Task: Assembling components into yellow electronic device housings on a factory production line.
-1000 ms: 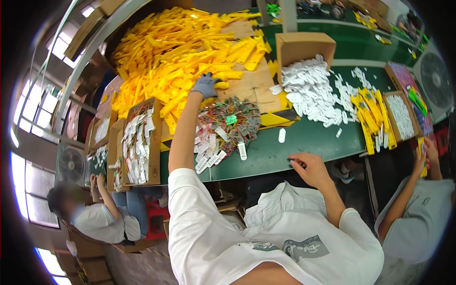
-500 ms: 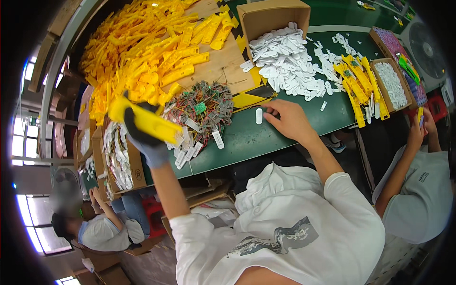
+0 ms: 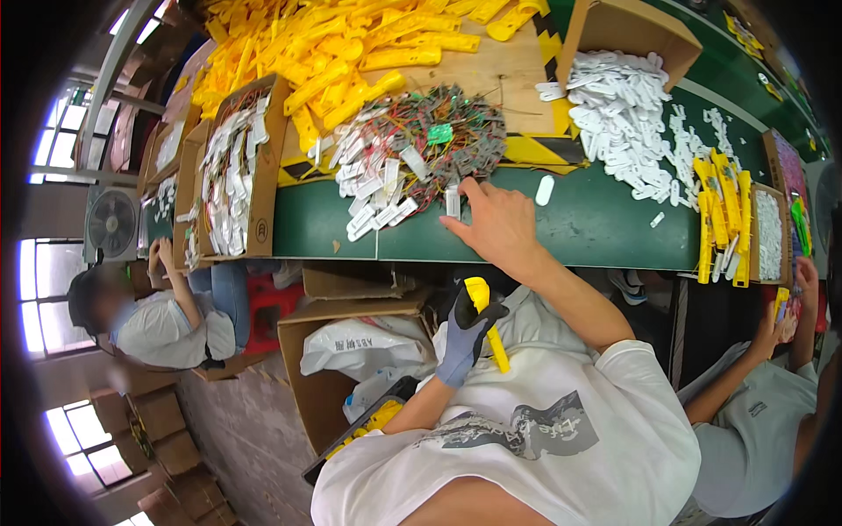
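Note:
My gloved left hand point(image 3: 468, 335) is closed around a long yellow plastic shell point(image 3: 488, 326), held low in front of my shirt, off the table. My bare right hand point(image 3: 502, 226) is over the green table, thumb and index finger apart beside a small white rectangular piece point(image 3: 453, 202). The index fingertip is close to that piece's upper edge; whether it touches cannot be made out. This piece lies at the near edge of a pile of wired circuit parts point(image 3: 469, 131). Right of my hand, a white oval cover point(image 3: 545, 190) lies alone on the table.
Yellow shells point(image 3: 351, 44) heap at the back left. A tipped carton point(image 3: 631, 31) spills white covers point(image 3: 614, 114). Another carton point(image 3: 263, 197) holds white wired pieces. Yellow shells point(image 3: 724, 206) lie at right. Co-workers sit on both sides; an open box point(image 3: 303, 386) stands below the table.
My left hand brought the yellow shell from over the table down toward my shirt. My right hand moved left from beside the white oval cover to the white rectangular piece. The view turned left.

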The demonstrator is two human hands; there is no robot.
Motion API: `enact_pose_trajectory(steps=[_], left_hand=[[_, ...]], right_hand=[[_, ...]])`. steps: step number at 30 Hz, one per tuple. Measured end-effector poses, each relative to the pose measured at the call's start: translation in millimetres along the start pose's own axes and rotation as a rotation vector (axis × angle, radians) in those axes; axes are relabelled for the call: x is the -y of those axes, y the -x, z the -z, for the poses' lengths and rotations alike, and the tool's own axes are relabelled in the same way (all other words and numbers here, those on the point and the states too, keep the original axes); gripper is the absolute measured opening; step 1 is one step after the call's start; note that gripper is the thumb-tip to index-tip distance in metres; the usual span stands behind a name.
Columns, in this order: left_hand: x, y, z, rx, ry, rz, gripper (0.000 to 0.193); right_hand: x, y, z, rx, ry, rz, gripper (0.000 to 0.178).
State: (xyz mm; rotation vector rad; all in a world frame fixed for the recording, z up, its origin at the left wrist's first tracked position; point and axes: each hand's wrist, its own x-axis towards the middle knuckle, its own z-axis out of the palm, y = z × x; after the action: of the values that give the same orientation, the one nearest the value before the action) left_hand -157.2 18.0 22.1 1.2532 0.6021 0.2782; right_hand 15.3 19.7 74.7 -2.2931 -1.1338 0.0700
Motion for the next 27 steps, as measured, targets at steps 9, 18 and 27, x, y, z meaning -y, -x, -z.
enact_pose_trajectory(steps=[9, 18, 27], left_hand=[[4, 38, 12, -0.028, 0.051, 0.069, 0.056], [39, 17, 24, -0.361, 0.35, -0.083, 0.061], [-56, -53, -5, -0.036, 0.468, -0.163, 0.047]], right_hand=[[2, -13, -9, 0.063, 0.055, -0.196, 0.034], [-6, -11, 13, -0.075, -0.101, -0.033, 0.017], [-69, -10, 89, -0.304, -0.495, -0.235, 0.022]])
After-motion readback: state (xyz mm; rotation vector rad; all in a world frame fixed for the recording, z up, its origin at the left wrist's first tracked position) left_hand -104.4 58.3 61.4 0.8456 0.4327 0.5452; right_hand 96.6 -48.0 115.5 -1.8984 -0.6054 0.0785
